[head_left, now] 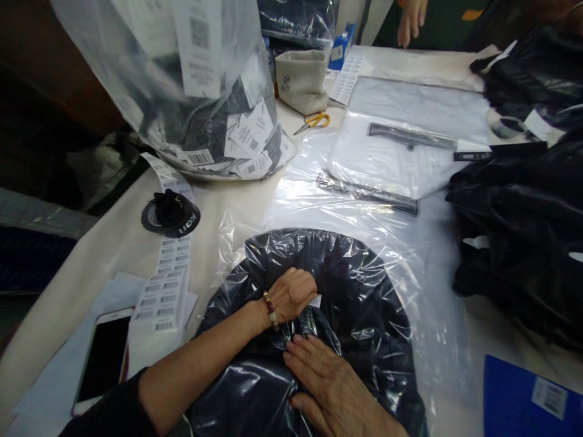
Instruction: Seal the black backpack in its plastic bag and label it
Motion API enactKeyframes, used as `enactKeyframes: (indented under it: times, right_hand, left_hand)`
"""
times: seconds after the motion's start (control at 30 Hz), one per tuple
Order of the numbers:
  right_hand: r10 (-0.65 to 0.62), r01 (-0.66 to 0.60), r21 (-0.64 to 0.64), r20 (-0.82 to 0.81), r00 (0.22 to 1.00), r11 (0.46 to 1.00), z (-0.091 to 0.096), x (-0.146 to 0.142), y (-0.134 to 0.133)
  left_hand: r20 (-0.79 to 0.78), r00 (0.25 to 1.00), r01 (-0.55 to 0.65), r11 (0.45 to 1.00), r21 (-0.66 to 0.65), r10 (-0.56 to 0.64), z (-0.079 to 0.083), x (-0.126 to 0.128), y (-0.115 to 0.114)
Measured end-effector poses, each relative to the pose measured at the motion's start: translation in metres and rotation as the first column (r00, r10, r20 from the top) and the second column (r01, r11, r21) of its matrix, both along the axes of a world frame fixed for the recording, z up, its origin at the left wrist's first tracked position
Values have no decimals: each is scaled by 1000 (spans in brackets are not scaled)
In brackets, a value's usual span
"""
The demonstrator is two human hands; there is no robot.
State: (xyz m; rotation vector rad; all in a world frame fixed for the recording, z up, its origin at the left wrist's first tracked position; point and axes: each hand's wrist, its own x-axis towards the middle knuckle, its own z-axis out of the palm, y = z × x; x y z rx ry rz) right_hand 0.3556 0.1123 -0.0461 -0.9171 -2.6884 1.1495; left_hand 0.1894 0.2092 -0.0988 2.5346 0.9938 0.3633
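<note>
Plastic bag hides dark garment under both hands.

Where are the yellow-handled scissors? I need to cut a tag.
In the head view, the scissors lie at the far middle of the table, just in front of the beige fabric pouch, between the big bag of tags and the flat zip bags.

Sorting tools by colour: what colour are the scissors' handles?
Yellow; the scissors show in the head view, beyond the bagged garment.
</note>
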Motion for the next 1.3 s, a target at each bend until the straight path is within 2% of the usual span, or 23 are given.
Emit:
enactKeyframes:
  times: [0.17,0.33,0.4,0.5,0.57,0.63,0.7,0.8,0.87,0.93,1.0,1.07,1.13,1.23,1.3]
  right_hand:
    - [8,-8,-30,6,1000,1000,1,0,-1]
    - [-56,57,-107,10,998,993,4,-4,-3]
    - [-71,74,-145,25,997,987,9,-4,-1]
    - [-86,86,-227,9,996,970,21,-4,5]
    - [-192,182,-228,-21,981,956,24,-6,10]
    - [-345,339,-109,-46,937,935,16,-12,13]
    - [-443,448,101,-67,894,888,-2,-18,13]
    - [-468,454,391,-66,881,800,-37,-26,8]
    - [-477,432,507,-45,878,746,-55,-28,5]
    - [-474,387,552,17,880,739,-65,-27,3]
    - [-487,356,551,107,867,755,-72,-24,3]
    - [-525,359,552,174,833,752,-77,-22,4]
    - [-565,375,584,180,805,720,-82,-22,5]
    - [-556,356,641,134,820,680,-77,-28,8]
    - [-524,330,628,147,839,705,-66,-29,10]
  left_hand:
    - [2,1000,22,988,155,-22,-8,-2,-5]
    - [32,999,-38,976,215,32,-11,-3,-7]
    - [-6,1000,-25,976,216,27,-5,-3,-6]
    - [-85,992,110,968,226,-93,12,-3,-9]
    - [-150,976,187,963,195,-160,22,-5,-15]
    - [-194,971,162,980,114,-138,27,-9,-23]
    - [-203,978,58,998,35,-50,25,-14,-31]
    - [-230,973,-15,998,-54,2,15,-23,-40]
    - [-254,967,-9,992,-128,-24,11,-27,-43]
    - [-279,959,-9,977,-215,-53,12,-30,-44]
    - [-294,954,-25,963,-269,-57,16,-31,-43]
    - [-294,954,-33,960,-278,-52,20,-31,-41]
    - [-289,956,-29,962,-271,-53,22,-32,-39]
    - [-287,956,-21,965,-263,-58,23,-32,-36]
    - [-262,965,-45,971,-237,-19,27,-35,-38]
